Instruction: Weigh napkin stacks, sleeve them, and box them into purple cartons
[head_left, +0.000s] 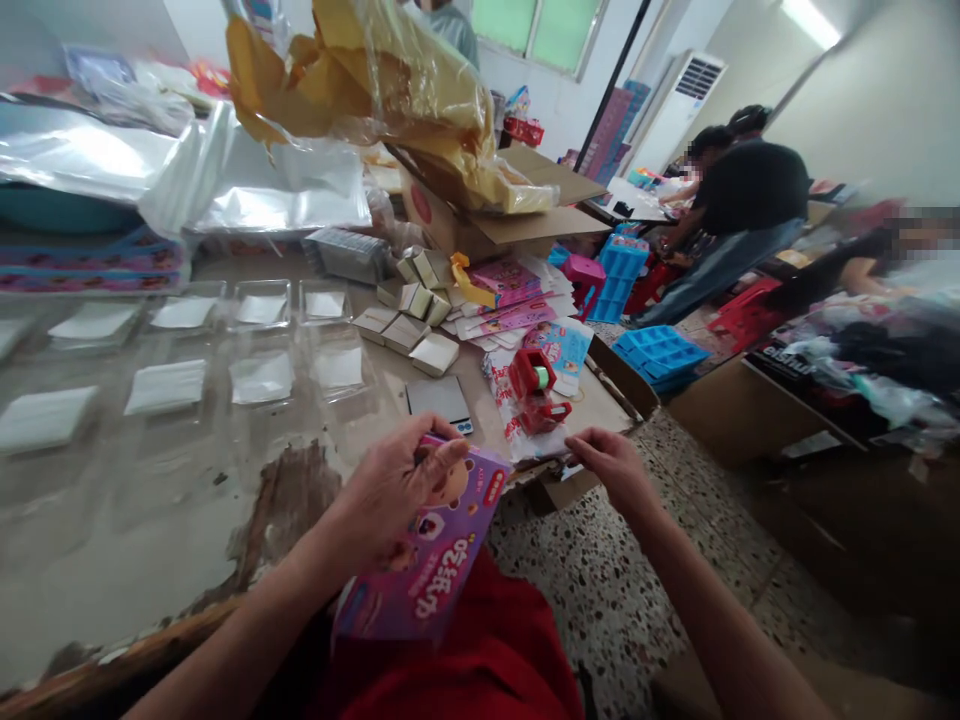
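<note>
Purple box [442, 575], apparently bear-patterned.

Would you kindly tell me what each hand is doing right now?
Left hand: closed, holding the purple box.
Right hand: fingers pinched together near the red tape dispenser; whether they hold anything thin cannot be told.

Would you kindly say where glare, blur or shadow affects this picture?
Head view: glare on the silvery film, and the lamp nearly white; head view: papers at far left soft; head view: lower right dark; head view: the box comparatively clear.
</note>
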